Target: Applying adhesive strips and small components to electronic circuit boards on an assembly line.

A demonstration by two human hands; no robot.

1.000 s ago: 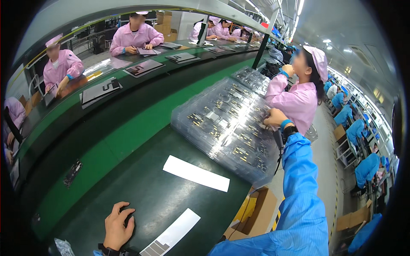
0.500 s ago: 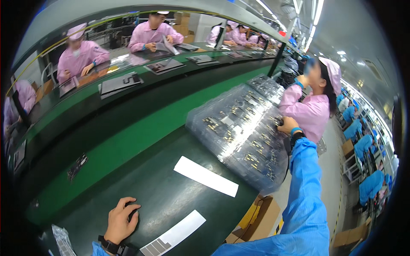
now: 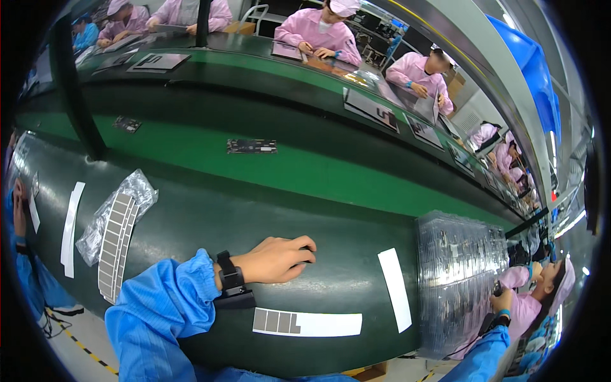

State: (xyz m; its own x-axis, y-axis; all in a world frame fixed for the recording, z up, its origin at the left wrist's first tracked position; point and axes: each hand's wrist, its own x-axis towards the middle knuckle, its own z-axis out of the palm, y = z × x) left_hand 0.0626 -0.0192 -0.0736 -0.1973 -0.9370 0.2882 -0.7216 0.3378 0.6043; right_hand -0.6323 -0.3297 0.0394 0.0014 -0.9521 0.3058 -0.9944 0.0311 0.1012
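Above the dark green tabletop (image 3: 210,223), my left hand (image 3: 277,260) is bent at the fingers, thumb and forefinger apart, holding nothing that I can see. A white label strip (image 3: 331,323) with several grey stickers at one end lies just below it. At the far right, my right hand (image 3: 503,300) is closed at the edge of a stack of clear plastic trays (image 3: 445,280). A small dark piece that looks like a circuit board (image 3: 497,288) shows at its fingertips; the rest is hidden. A plain white strip (image 3: 395,290) lies left of the trays.
Grey stickers on a sheet (image 3: 116,245) overlap a clear plastic bag (image 3: 141,190) at left, beside another white strip (image 3: 71,229). Circuit boards (image 3: 252,146) lie on the green conveyor belt (image 3: 318,169). Co-workers in pink sit across; one person (image 3: 531,302) is close by the trays.
My view has swung left, bringing more of the table and conveyor into sight. My left hand lies nearer the table's middle, while my right hand is still at the trays' edge.
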